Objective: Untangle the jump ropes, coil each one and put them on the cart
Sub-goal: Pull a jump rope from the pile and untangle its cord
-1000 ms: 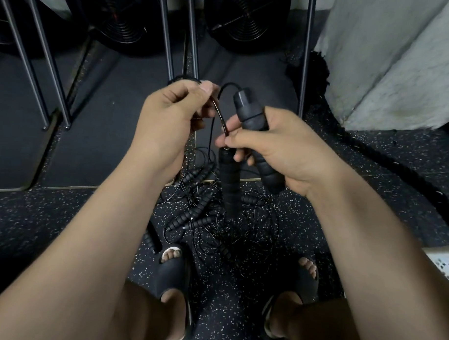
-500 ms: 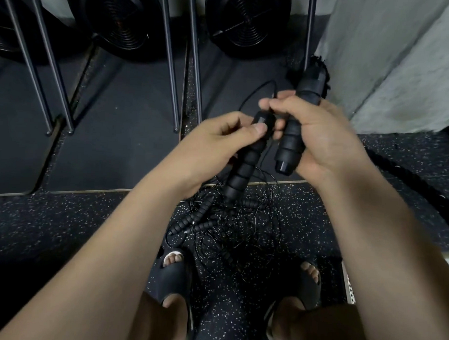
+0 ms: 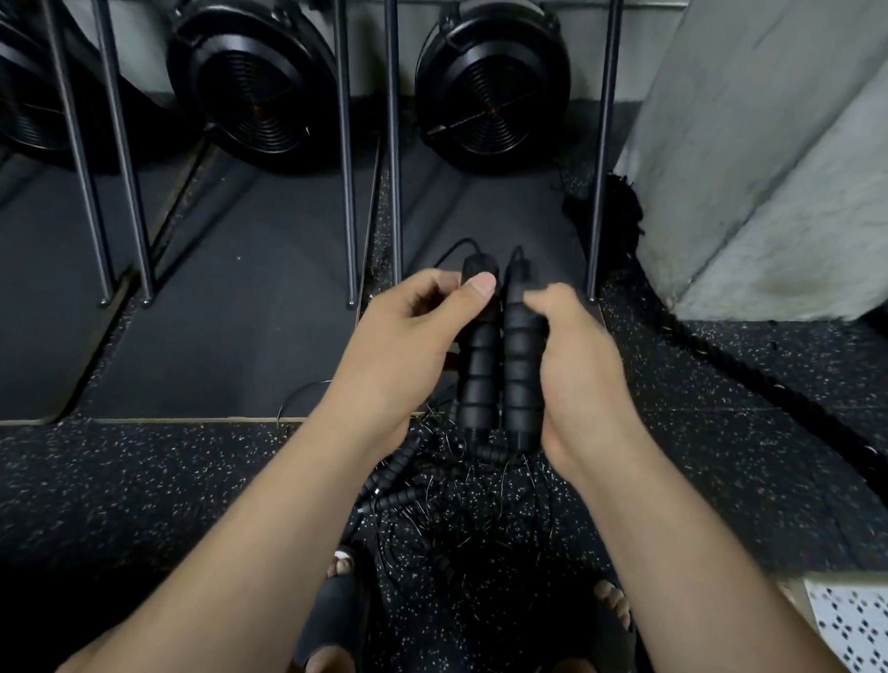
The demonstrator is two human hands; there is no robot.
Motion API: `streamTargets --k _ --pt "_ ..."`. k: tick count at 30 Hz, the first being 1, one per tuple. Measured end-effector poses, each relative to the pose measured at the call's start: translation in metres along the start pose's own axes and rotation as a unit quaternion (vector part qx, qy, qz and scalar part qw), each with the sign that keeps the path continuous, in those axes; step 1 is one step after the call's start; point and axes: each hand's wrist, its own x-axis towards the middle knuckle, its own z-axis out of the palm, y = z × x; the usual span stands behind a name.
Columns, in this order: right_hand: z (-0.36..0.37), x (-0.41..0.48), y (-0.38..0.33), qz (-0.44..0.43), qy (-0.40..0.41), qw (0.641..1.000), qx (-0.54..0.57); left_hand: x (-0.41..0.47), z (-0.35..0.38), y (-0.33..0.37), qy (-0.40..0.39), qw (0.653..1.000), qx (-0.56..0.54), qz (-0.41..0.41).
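A: What do we record for the left hand?

B: We record a closed grip. Its fingers curl round the left foam handle, and the thumb presses flat on the handle near its top end.

A: And the right hand?

B: We see it wrapped round the right foam handle from the outer side, with the fingers curled over the upper part of the shaft. Both handles are black and ribbed.

A: How do the two handles stand?

B: We note them upright and parallel between the two hands, side by side and touching or nearly so. A thin black cord leaves the top of each handle, beyond the fingertips.

A: Where is the rest of the rope?

B: We locate the tangle of jump ropes directly below both hands, on the speckled rubber floor, between the wrists and the slide sandals. Several more ribbed handles lie in it.

A: What else do we list?

B: A thick battle rope runs along the floor outboard of the right hand, at the foot of a concrete pillar. A white perforated panel sits beside the right forearm; we cannot tell what it belongs to.
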Motion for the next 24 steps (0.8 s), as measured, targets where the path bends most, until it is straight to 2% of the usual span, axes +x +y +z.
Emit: streamTargets --k 6,10,18,24 --pt "0.002 -0.009 0.003 -0.073 -0.032 0.997 0.006 -0.001 -0.005 0.003 0.003 1.000 -0.017 0.001" --pt "0.004 -0.011 0.002 -0.078 -0.036 0.995 0.044 -0.001 -0.007 0.004 -0.009 1.000 -0.023 0.000" --pt "0.005 -0.004 0.010 -0.109 0.010 0.994 0.021 0.001 -0.007 0.001 -0.008 0.999 -0.031 0.003" --pt "0.002 -0.004 0.008 -0.127 -0.015 0.992 0.000 0.001 -0.007 0.002 -0.001 0.999 -0.036 0.000"
